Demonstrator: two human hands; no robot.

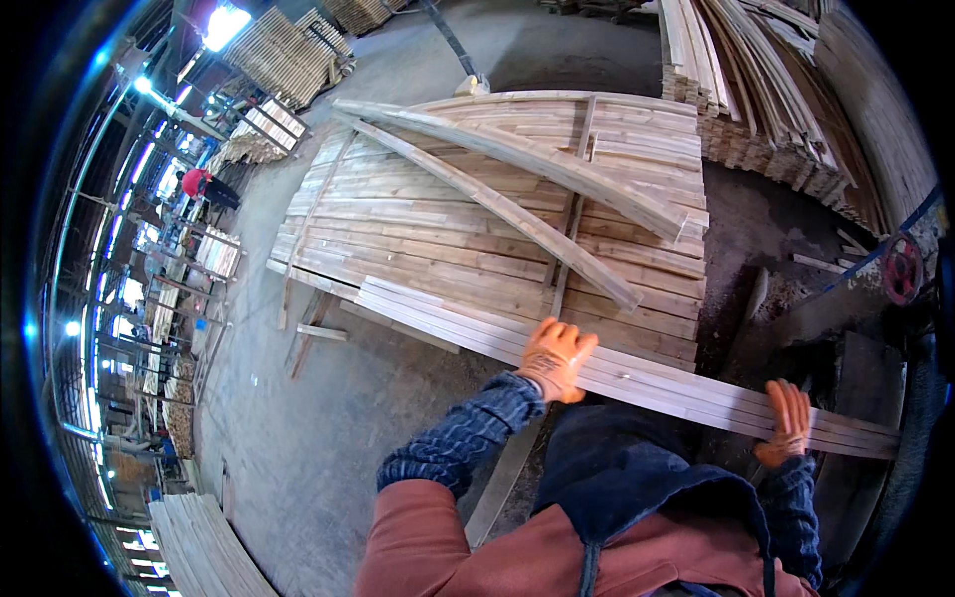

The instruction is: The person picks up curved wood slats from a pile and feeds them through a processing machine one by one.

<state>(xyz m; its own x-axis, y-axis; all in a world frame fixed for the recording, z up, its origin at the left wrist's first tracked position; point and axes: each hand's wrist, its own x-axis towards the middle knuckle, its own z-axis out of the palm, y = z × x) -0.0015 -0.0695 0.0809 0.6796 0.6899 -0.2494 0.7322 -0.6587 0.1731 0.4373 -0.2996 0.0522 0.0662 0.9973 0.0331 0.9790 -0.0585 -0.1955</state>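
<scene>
Several pale, narrow wooden boards (676, 395) lie side by side across the near edge of a wide lumber stack and run off to the right. My left hand (555, 360), in an orange glove, is wrapped round the boards near their middle. Farther right, my right hand (786, 423), gloved the same, grips the boards, its fingers lying over their top. The boards' right ends reach a dark machine. Two loose planks (497, 199) rest aslant on top of the lumber stack (428, 244).
A red handwheel (902, 269) sits on the machine at the right. Tall piles of planks (766, 109) stand at the far right, and more stacked lumber (284, 60) at the far left. A person in red (196, 183) bends over in the distance. A plank pile (209, 547) lies lower left.
</scene>
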